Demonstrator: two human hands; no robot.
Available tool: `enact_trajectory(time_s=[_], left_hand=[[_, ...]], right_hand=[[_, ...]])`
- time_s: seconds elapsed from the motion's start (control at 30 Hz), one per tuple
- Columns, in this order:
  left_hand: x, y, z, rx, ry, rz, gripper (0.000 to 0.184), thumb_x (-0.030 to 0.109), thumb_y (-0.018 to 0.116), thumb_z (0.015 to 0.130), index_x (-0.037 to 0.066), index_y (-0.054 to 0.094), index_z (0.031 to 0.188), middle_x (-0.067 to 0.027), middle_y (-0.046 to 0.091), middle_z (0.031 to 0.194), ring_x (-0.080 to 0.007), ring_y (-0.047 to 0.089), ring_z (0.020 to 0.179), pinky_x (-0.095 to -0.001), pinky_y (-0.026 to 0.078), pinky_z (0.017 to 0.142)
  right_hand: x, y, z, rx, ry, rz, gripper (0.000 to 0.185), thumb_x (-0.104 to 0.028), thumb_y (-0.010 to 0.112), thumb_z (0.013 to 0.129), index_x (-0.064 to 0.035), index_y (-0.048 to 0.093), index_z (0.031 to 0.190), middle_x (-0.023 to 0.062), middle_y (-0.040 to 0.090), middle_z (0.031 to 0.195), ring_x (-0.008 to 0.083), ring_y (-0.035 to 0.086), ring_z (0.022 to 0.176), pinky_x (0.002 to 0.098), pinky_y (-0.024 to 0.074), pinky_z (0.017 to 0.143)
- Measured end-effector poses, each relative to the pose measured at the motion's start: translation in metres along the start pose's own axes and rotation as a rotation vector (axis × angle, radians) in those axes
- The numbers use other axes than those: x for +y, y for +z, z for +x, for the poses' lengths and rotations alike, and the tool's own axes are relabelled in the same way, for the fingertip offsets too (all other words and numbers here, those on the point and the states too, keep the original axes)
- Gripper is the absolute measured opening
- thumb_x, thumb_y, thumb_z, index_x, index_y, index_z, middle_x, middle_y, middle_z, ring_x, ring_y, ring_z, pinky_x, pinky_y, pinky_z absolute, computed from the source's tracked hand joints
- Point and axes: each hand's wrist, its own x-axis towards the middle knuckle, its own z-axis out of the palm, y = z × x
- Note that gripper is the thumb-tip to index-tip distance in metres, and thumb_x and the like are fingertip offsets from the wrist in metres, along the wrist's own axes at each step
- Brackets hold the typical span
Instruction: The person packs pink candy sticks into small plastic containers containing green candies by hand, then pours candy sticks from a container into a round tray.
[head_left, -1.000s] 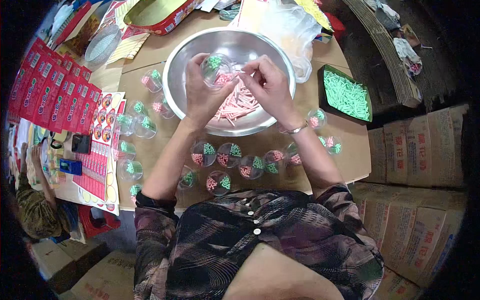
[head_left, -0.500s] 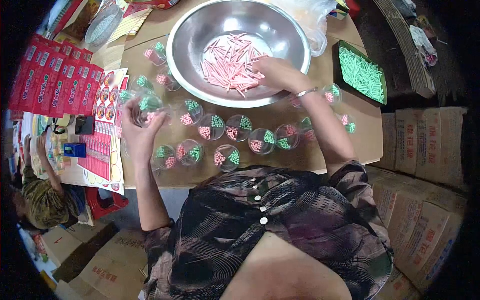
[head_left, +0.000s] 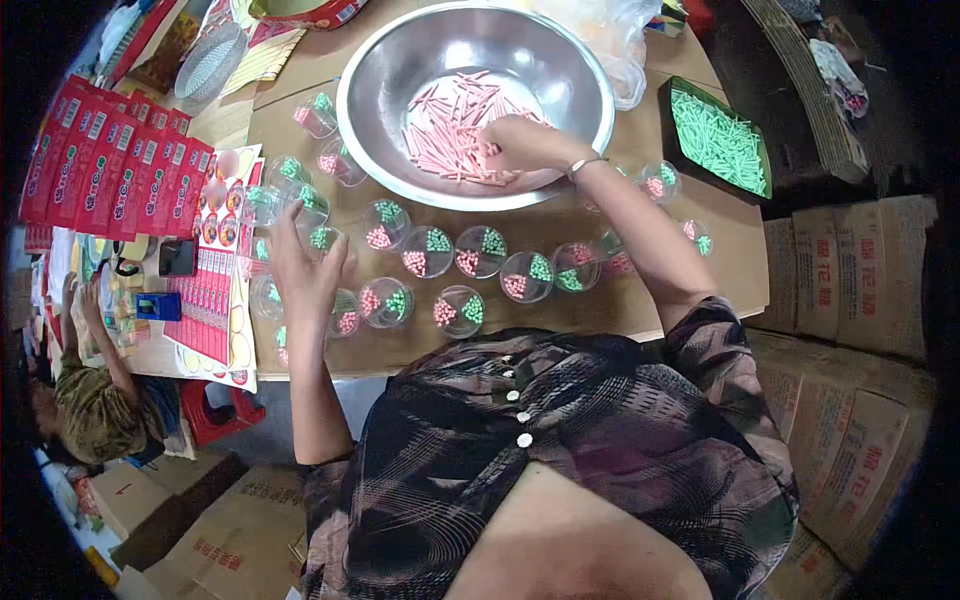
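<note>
My right hand is resting among pink sticks inside the bowl, fingers curled; I cannot tell whether they are pinching any. My left hand is hovering over the counter, thumb and forefinger apart, a cup showing between them.

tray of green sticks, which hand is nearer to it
Right. The right hand is inside the steel bowl, to the left of the tray; the left hand is farther off, past the bowl's left side, among clear cups.
</note>
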Motion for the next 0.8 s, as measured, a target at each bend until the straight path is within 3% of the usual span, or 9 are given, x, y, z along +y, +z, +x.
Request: enact_trajectory(time_s=[0.07, 0.13, 0.23, 0.3, 0.37, 0.4, 0.47, 0.67, 0.8], left_hand=[[0.028, -0.001, 0.016, 0.031, 0.024, -0.085, 0.06, 0.012, 0.075, 0.07, 0.002, 0.05, 0.123, -0.017, 0.059, 0.107, -0.0297, 0.058, 0.096, -0.0385, 0.047, 0.087], [0.066, 0.006, 0.033, -0.141, -0.04, -0.435, 0.059, 0.012, 0.073, 0.073, 0.001, 0.049, 0.126, -0.0166, 0.058, 0.112, -0.0273, 0.058, 0.1, -0.0368, 0.047, 0.088], [0.092, 0.056, 0.055, -0.233, 0.08, -0.642, 0.062, 0.02, 0.07, 0.079, 0.0, 0.045, 0.132, -0.0187, 0.06, 0.112, -0.0262, 0.06, 0.102, -0.0348, 0.048, 0.086], [0.094, 0.098, 0.065, -0.384, -0.011, -0.71, 0.056, 0.024, 0.065, 0.084, -0.003, 0.046, 0.129, -0.0179, 0.061, 0.102, -0.0237, 0.061, 0.091, -0.0325, 0.05, 0.081], [0.12, 0.095, 0.081, -0.733, -0.114, -0.839, 0.042, 0.024, 0.059, 0.088, -0.005, 0.052, 0.118, -0.0144, 0.06, 0.092, -0.0184, 0.058, 0.079, -0.0278, 0.05, 0.071], [0.132, 0.1, 0.079, -0.685, -0.109, -1.044, 0.025, 0.021, 0.055, 0.091, -0.002, 0.057, 0.1, -0.0078, 0.057, 0.08, -0.0125, 0.052, 0.069, -0.024, 0.045, 0.06], [0.139, 0.099, 0.083, -0.767, -0.174, -1.012, 0.019, 0.02, 0.051, 0.094, 0.002, 0.056, 0.089, -0.0048, 0.054, 0.073, -0.0113, 0.051, 0.068, -0.0235, 0.043, 0.057], [0.133, 0.098, 0.086, -0.822, -0.147, -0.902, 0.021, 0.02, 0.05, 0.094, 0.002, 0.057, 0.087, -0.0031, 0.054, 0.068, -0.0117, 0.05, 0.064, -0.023, 0.043, 0.057], [0.13, 0.098, 0.09, -0.851, -0.132, -0.854, 0.028, 0.023, 0.043, 0.099, 0.002, 0.057, 0.108, -0.0069, 0.061, 0.084, -0.0104, 0.056, 0.074, -0.0197, 0.043, 0.064]], right_hand=[[-0.001, -0.013, -0.015, 0.098, -0.042, 0.383, 0.015, -0.009, 0.065, 0.076, 0.0036, 0.064, 0.084, 0.0111, 0.063, 0.072, 0.0197, 0.059, 0.059, 0.0291, 0.0476, 0.054], [-0.007, -0.027, -0.025, 0.202, -0.091, 0.76, 0.012, -0.008, 0.063, 0.079, 0.0015, 0.065, 0.086, 0.009, 0.063, 0.071, 0.0137, 0.06, 0.06, 0.0238, 0.047, 0.054], [-0.018, -0.037, -0.036, 0.266, -0.123, 0.98, 0.008, -0.007, 0.063, 0.083, -0.0012, 0.063, 0.088, 0.0048, 0.063, 0.073, 0.0086, 0.057, 0.062, 0.0196, 0.0446, 0.054], [-0.023, -0.041, -0.044, 0.334, -0.147, 1.207, 0.004, -0.007, 0.063, 0.087, -0.0038, 0.062, 0.09, 0.0006, 0.063, 0.076, 0.0034, 0.055, 0.064, 0.0154, 0.0422, 0.054], [-0.022, -0.037, -0.048, 0.381, -0.151, 1.228, 0.004, -0.007, 0.063, 0.087, -0.0041, 0.062, 0.09, 0.0006, 0.063, 0.075, 0.0036, 0.055, 0.063, 0.0151, 0.0421, 0.054], [-0.02, -0.034, -0.048, 0.424, -0.157, 1.256, 0.004, -0.007, 0.063, 0.087, -0.0043, 0.061, 0.09, 0.0005, 0.062, 0.075, 0.0037, 0.055, 0.063, 0.0147, 0.0419, 0.054], [-0.015, -0.03, -0.05, 0.513, -0.167, 1.319, 0.005, -0.008, 0.063, 0.088, -0.0048, 0.061, 0.091, 0.0004, 0.062, 0.074, 0.004, 0.054, 0.062, 0.0139, 0.0417, 0.054], [-0.014, -0.03, -0.057, 0.544, -0.131, 1.153, 0.005, -0.01, 0.063, 0.089, -0.0048, 0.061, 0.089, -0.0006, 0.06, 0.073, 0.0039, 0.054, 0.062, 0.0135, 0.0406, 0.053], [-0.014, -0.019, -0.041, 0.752, -0.229, 1.055, 0.009, -0.013, 0.062, 0.089, -0.0047, 0.061, 0.087, -0.0003, 0.058, 0.067, 0.0047, 0.051, 0.057, 0.0176, 0.0405, 0.049]])
